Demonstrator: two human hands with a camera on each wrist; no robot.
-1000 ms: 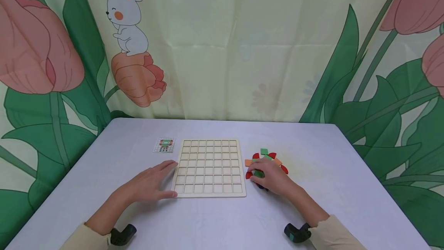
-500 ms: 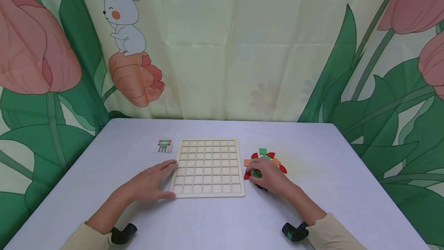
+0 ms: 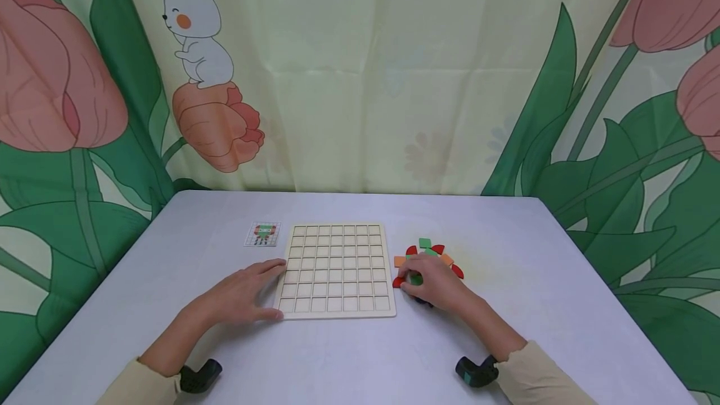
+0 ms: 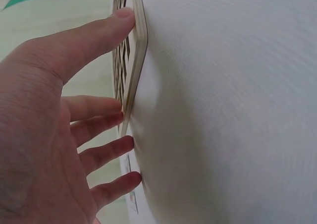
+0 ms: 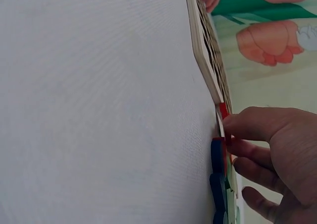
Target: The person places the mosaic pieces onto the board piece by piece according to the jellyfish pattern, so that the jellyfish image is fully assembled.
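Note:
A pale wooden grid board (image 3: 336, 270) lies flat in the middle of the table. My left hand (image 3: 242, 295) rests at its left edge, thumb near the front corner and fingertips farther up, fingers spread and fairly straight. The left wrist view has the thumb (image 4: 116, 23) on the board's rim. Beyond the right edge, my right hand (image 3: 441, 281) is low over a cluster of coloured pieces, partly covering it. Its thumb and forefinger pinch a red piece with a curved edge (image 3: 397, 282), close beside the board. A green piece (image 3: 416, 279) shows between the fingers.
Around the right hand lie a green square (image 3: 424, 243), orange pieces (image 3: 400, 261) and more red ones (image 3: 458, 272). Dark blue scalloped pieces (image 5: 217, 157) show in the right wrist view. A small pattern card (image 3: 262, 234) lies left of the board. A printed curtain (image 3: 349, 80) hangs behind.
The whole head view has shifted slightly. The red piece at the right fingertips sits a touch nearer the board; the left hand stays at the board's edge.

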